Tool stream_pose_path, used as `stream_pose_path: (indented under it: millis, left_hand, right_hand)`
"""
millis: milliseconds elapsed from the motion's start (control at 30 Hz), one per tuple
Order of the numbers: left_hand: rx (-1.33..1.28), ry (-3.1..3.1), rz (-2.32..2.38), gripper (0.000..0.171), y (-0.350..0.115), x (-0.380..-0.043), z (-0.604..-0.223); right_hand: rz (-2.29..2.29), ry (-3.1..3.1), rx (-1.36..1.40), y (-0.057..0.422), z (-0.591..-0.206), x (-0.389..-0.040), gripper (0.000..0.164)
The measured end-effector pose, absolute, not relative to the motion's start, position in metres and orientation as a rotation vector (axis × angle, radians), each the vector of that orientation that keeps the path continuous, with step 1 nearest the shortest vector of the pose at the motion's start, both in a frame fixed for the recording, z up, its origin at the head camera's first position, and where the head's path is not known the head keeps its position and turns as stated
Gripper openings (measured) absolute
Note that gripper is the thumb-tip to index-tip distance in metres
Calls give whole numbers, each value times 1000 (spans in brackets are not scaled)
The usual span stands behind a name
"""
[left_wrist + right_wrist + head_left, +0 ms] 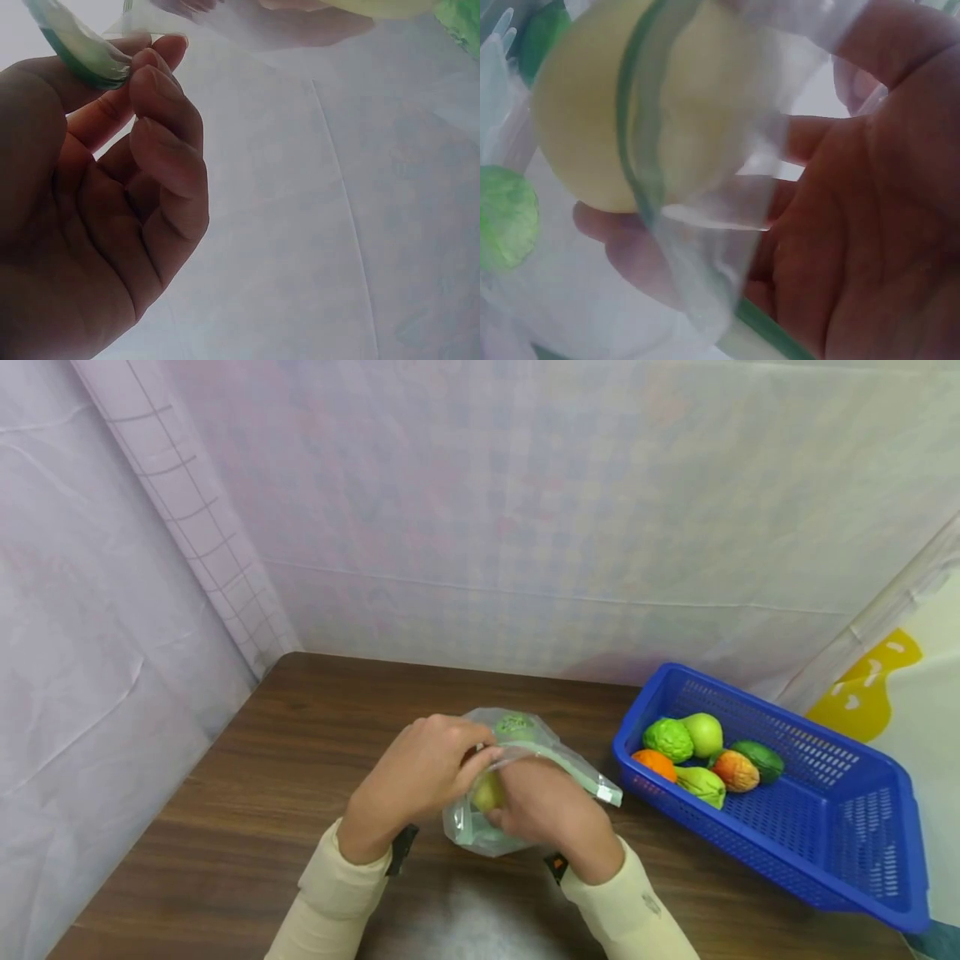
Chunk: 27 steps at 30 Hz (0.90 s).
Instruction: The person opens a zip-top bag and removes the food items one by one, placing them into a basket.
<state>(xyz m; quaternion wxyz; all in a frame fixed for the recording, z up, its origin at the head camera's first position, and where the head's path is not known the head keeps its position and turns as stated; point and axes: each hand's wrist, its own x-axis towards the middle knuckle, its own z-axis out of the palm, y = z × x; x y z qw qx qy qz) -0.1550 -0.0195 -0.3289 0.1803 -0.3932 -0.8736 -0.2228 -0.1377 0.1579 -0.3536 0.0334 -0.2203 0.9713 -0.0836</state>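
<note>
A clear zip bag (480, 842) with a green-edged mouth lies open between both hands. My left hand (431, 768) pinches the bag's rim between thumb and fingertips; the left wrist view shows the green zip strip (94, 64) at those fingertips. My right hand (551, 802) reaches through the mouth, its fingers curled round a pale yellow round fruit (585, 120). Part of the bag's film and its green strip cross in front of this fruit in the right wrist view. Inside the bag, beyond the hands, sits a green fruit (514, 727).
A blue plastic basket (813, 868) stands on the right of the brown wooden table (247, 793). It holds a green bumpy fruit (669, 740), a green round fruit (703, 735), an orange (654, 765) and several others. White cloth (480, 527) hangs behind the table.
</note>
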Motion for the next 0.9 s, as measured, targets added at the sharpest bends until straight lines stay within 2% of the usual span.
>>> stream_pose_path:
  millis: [133, 200, 367, 700, 900]
  left_hand:
    - [-1105, -2476, -623, 14, -19, -155, -329]
    - [-1099, -2481, -625, 14, -19, -155, -329]
    - [-1087, -2475, -625, 14, -20, -155, -329]
    - [-1079, -2490, -634, 14, -21, -156, -329]
    - [-1071, -2496, -632, 14, -21, -156, -329]
  right_hand:
    - [-253, 3007, -685, 159, -351, -134, 31]
    - [-251, 3027, -717, 159, -349, -131, 35]
    - [-272, 3059, -770, 162, -345, -122, 63]
    - [-245, 3092, -824, 165, -333, -104, 66]
    - [-294, 3104, -860, 169, -325, -96, 61]
